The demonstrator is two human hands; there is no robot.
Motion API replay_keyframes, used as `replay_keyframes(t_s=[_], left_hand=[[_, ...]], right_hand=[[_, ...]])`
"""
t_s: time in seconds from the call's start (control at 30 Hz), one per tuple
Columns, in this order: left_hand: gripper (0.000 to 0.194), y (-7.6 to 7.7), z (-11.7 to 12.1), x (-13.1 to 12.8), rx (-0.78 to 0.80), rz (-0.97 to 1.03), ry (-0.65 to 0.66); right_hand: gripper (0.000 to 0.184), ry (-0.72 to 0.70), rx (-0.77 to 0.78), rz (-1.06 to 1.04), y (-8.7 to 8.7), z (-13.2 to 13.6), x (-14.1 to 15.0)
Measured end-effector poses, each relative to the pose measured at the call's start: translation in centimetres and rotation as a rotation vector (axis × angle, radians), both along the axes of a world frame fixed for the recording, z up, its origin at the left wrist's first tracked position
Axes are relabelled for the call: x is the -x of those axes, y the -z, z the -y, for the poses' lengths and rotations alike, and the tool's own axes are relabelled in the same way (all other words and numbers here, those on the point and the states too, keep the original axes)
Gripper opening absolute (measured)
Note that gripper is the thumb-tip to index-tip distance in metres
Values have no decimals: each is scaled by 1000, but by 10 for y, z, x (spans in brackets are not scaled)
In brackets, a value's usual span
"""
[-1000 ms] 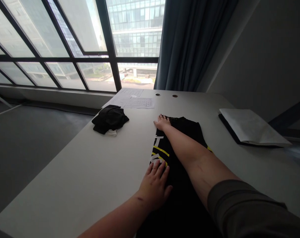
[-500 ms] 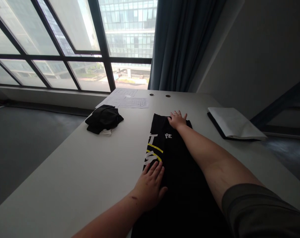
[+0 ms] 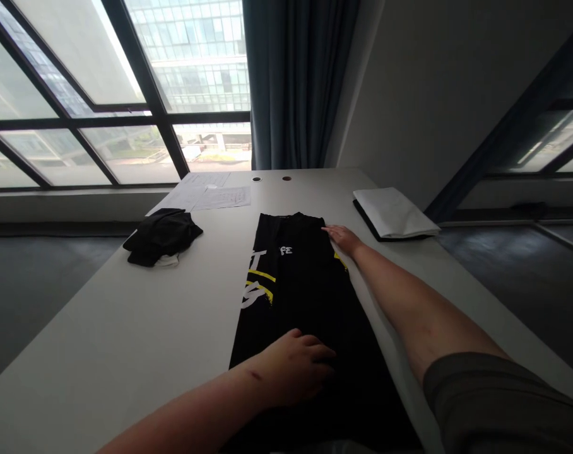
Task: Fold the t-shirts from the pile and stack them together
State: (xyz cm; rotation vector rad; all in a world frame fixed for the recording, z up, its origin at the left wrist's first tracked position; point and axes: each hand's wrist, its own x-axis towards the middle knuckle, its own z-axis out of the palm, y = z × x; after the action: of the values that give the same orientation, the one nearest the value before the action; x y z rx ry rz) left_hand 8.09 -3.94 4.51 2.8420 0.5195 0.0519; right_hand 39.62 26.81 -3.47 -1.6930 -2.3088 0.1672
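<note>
A black T-shirt (image 3: 310, 302) with white lettering and yellow stripes lies lengthwise on the table, its sides turned in to make a long strip. Over its lower middle is my left hand (image 3: 298, 366), fingers apart and slightly bent, holding nothing. Whether it rests on the cloth I cannot tell. My right hand (image 3: 344, 238) is at the far right corner of the shirt, fingers stretched out along the edge. A yellow patch of print shows beside that wrist. The shirt's near end is dark and partly hidden by my left forearm.
The white table (image 3: 182, 328) carries a bunched black cloth (image 3: 161, 234) at left, with something white under it. Printed papers (image 3: 223, 197) lie at the far left. A folded white cloth (image 3: 395, 211) sits on a black one at right. Beyond are windows and a blue curtain (image 3: 296, 82).
My right hand has slid from the shirt's far end to its right edge. My left hand has moved off the print toward the shirt's middle. The view has turned right.
</note>
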Motion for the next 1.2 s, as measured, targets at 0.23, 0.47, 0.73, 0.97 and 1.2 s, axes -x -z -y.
replay_keyframes(t_s=[0.23,0.47,0.73,0.97,1.2], left_hand=[[34,0,8,-102,-108,34,225],[19,-4,5,-130,-35,-113,301],[13,-32,16,-90,-71,-54,223],[6,-39,43,-13,-36,45,1],[14,-26,59,49,130,24,-186]], right_hand=[[56,28,104,16,-2,-2,3],[53,49,143,-58,-6,1,3],[56,150,126,-195,-24,3,18],[58,151,75,-268,-38,-10,88],[61,153,137,-138,-27,-14,161]])
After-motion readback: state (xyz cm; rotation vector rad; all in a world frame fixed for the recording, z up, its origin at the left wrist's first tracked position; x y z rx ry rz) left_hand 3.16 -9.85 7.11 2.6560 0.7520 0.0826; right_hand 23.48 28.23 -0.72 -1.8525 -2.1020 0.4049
